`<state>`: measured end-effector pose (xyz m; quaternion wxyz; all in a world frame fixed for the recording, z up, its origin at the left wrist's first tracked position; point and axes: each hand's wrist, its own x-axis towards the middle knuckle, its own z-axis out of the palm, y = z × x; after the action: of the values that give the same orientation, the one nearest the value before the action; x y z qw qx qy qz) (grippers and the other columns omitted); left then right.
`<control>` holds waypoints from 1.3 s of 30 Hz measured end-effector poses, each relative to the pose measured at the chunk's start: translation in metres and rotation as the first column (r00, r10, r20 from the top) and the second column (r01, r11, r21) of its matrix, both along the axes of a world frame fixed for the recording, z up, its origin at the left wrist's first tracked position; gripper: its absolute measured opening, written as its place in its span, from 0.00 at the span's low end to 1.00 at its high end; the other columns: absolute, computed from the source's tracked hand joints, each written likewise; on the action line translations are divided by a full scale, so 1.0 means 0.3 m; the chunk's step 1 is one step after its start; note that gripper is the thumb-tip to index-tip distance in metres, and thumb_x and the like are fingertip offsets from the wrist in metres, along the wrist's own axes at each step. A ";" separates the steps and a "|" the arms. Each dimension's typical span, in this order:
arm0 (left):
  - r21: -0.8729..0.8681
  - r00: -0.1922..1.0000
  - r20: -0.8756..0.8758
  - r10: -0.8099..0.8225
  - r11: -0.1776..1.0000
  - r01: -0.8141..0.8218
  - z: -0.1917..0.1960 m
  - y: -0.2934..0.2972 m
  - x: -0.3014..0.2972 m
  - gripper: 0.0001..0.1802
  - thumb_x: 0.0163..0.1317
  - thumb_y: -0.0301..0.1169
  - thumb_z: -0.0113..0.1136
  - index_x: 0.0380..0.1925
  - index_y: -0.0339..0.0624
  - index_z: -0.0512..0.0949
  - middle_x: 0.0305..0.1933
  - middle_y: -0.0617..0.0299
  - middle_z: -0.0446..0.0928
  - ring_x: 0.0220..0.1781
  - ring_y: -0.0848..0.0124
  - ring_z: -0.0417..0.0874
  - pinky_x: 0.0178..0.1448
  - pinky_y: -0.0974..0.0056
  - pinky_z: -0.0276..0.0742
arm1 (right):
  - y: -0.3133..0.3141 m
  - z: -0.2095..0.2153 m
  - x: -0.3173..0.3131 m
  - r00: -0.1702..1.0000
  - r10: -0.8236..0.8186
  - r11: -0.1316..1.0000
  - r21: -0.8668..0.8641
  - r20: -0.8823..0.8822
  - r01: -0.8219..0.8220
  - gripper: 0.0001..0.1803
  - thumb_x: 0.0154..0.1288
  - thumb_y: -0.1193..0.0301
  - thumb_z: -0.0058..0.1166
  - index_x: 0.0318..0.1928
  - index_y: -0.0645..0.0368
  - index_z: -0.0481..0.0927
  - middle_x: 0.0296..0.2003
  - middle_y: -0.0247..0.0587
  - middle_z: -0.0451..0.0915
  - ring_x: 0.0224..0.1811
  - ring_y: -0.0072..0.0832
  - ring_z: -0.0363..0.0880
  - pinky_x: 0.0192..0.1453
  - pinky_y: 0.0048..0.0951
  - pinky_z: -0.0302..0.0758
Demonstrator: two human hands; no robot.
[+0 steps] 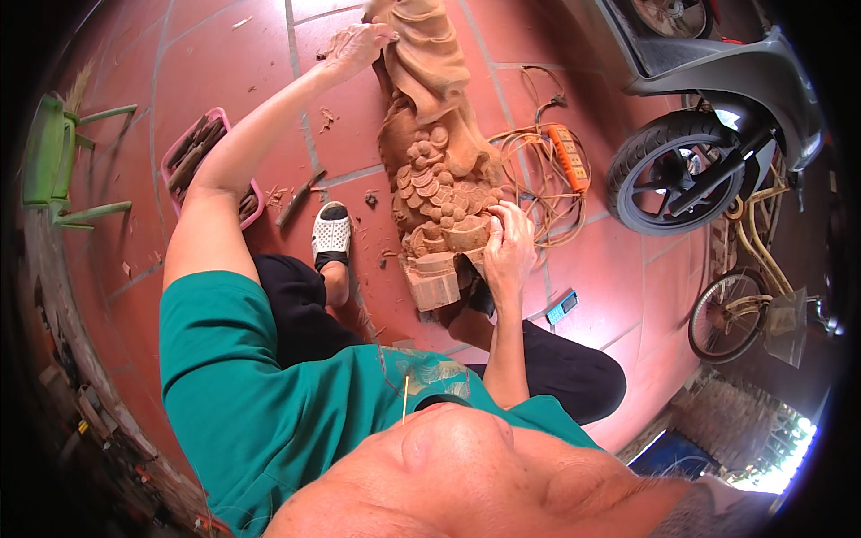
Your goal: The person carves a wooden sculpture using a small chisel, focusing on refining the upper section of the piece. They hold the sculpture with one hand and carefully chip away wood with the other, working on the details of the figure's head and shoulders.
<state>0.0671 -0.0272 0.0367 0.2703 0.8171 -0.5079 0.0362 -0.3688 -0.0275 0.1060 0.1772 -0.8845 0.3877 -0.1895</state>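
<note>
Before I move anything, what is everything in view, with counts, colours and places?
Carved wooden sculpture: one, reddish-brown, on the floor
Rectangular plastic basket with dark pieces inside: one, pink, left, partly behind the forearm
Long thin tool-like piece: one, brown, left of sculpture
Wood shavings: several, brown, scattered
Rectangular power strip: one, orange, right of sculpture
Tangled thin cord: count unclear, orange, by power strip
Small rectangular phone: one, blue, lower right
Plastic stool: one, green, far left
Motorbike: at least one, grey-black, upper right
Bicycle: one, cream, right
Tiled floor: one, red, beneath
Left hand: one, bare, sculpture's upper left edge
Right hand: one, bare, sculpture's lower right
</note>
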 end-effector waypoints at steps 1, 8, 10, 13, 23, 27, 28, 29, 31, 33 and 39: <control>0.004 1.000 -0.015 -0.025 1.000 0.025 0.012 0.000 -0.009 0.11 0.71 0.39 0.56 0.45 0.55 0.85 0.33 0.56 0.86 0.34 0.57 0.87 0.43 0.52 0.80 | 0.002 -0.001 0.000 1.000 -0.010 1.000 0.006 0.004 0.010 0.07 0.70 0.72 0.53 0.46 0.55 0.82 0.52 0.37 0.81 0.57 0.39 0.77 0.61 0.39 0.73; -0.053 0.971 -0.107 -0.212 0.977 0.207 0.068 0.010 -0.147 0.10 0.68 0.36 0.60 0.46 0.55 0.86 0.33 0.60 0.86 0.30 0.66 0.86 0.38 0.58 0.81 | 0.000 0.004 0.001 1.000 -0.017 1.000 0.018 0.016 0.016 0.08 0.71 0.72 0.53 0.46 0.56 0.82 0.51 0.37 0.81 0.57 0.39 0.77 0.60 0.39 0.73; -0.071 0.966 -0.132 -0.223 0.974 0.215 0.087 0.023 -0.112 0.09 0.68 0.36 0.61 0.46 0.55 0.86 0.32 0.61 0.86 0.29 0.66 0.86 0.38 0.58 0.80 | -0.002 0.005 -0.001 1.000 -0.007 1.000 0.009 0.018 0.007 0.08 0.71 0.72 0.53 0.46 0.56 0.82 0.51 0.38 0.81 0.57 0.39 0.77 0.61 0.39 0.73; -0.019 0.997 -0.053 -0.056 0.998 0.055 0.058 0.044 0.004 0.09 0.68 0.38 0.60 0.44 0.54 0.85 0.29 0.58 0.84 0.29 0.62 0.85 0.39 0.55 0.80 | 0.000 -0.002 0.001 1.000 -0.005 1.000 0.008 0.019 0.004 0.08 0.71 0.72 0.52 0.46 0.56 0.82 0.51 0.38 0.81 0.57 0.39 0.77 0.61 0.39 0.73; 0.396 0.842 0.483 -0.238 0.918 0.032 0.044 -0.002 -0.110 0.06 0.63 0.28 0.58 0.35 0.42 0.83 0.39 0.52 0.83 0.43 0.57 0.87 0.46 0.56 0.85 | 0.006 0.016 0.011 1.000 -0.011 0.999 0.035 0.019 0.011 0.08 0.72 0.72 0.51 0.46 0.56 0.82 0.52 0.39 0.81 0.57 0.40 0.77 0.62 0.38 0.73; 0.303 0.940 -0.027 -0.340 0.893 0.332 0.089 0.041 -0.061 0.08 0.61 0.30 0.62 0.39 0.44 0.86 0.39 0.56 0.85 0.41 0.60 0.87 0.46 0.55 0.82 | 0.002 0.007 0.002 1.000 -0.004 1.000 0.022 0.023 0.003 0.07 0.72 0.72 0.51 0.46 0.56 0.81 0.52 0.38 0.81 0.57 0.39 0.77 0.62 0.38 0.73; 0.182 0.893 -0.238 -0.382 0.886 0.428 0.115 0.072 -0.054 0.09 0.61 0.30 0.63 0.40 0.45 0.86 0.39 0.57 0.85 0.40 0.60 0.87 0.45 0.55 0.82 | 0.007 0.003 0.001 1.000 -0.008 1.000 0.019 0.013 0.007 0.07 0.72 0.73 0.52 0.46 0.56 0.81 0.52 0.38 0.81 0.57 0.39 0.77 0.62 0.38 0.73; 0.297 0.908 -0.269 -0.321 0.869 0.395 0.142 0.084 -0.055 0.11 0.62 0.31 0.64 0.44 0.48 0.86 0.39 0.58 0.86 0.40 0.61 0.86 0.46 0.54 0.79 | 0.006 0.002 0.000 1.000 -0.013 1.000 0.015 0.003 0.013 0.07 0.72 0.73 0.52 0.46 0.56 0.81 0.52 0.38 0.81 0.57 0.39 0.77 0.61 0.38 0.73; 0.264 0.944 -0.264 -0.199 0.926 0.269 0.149 0.089 -0.037 0.10 0.63 0.31 0.63 0.43 0.48 0.86 0.37 0.58 0.86 0.40 0.61 0.86 0.47 0.55 0.79 | 0.000 0.003 0.000 1.000 -0.015 1.000 0.009 0.016 0.015 0.07 0.71 0.73 0.52 0.46 0.56 0.81 0.51 0.38 0.81 0.57 0.39 0.77 0.61 0.38 0.73; 0.237 0.975 -0.168 -0.143 0.954 0.181 0.129 0.083 -0.013 0.09 0.65 0.31 0.61 0.43 0.48 0.86 0.36 0.56 0.86 0.41 0.58 0.87 0.47 0.54 0.80 | 0.004 0.009 0.003 1.000 -0.009 1.000 0.027 0.017 0.008 0.07 0.72 0.72 0.52 0.46 0.56 0.81 0.51 0.39 0.81 0.57 0.39 0.77 0.61 0.39 0.73; 0.296 0.957 0.247 -0.150 0.953 0.073 0.033 -0.003 -0.060 0.10 0.66 0.27 0.53 0.41 0.43 0.83 0.41 0.49 0.85 0.44 0.52 0.86 0.45 0.49 0.82 | 0.000 -0.003 0.001 1.000 0.014 1.000 0.008 0.021 -0.015 0.07 0.71 0.72 0.52 0.46 0.56 0.81 0.52 0.39 0.81 0.57 0.40 0.77 0.62 0.39 0.72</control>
<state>0.0492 -0.0279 0.0466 0.0813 0.8046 -0.5854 0.0574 -0.3686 -0.0275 0.1051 0.1861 -0.8845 0.3801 -0.1962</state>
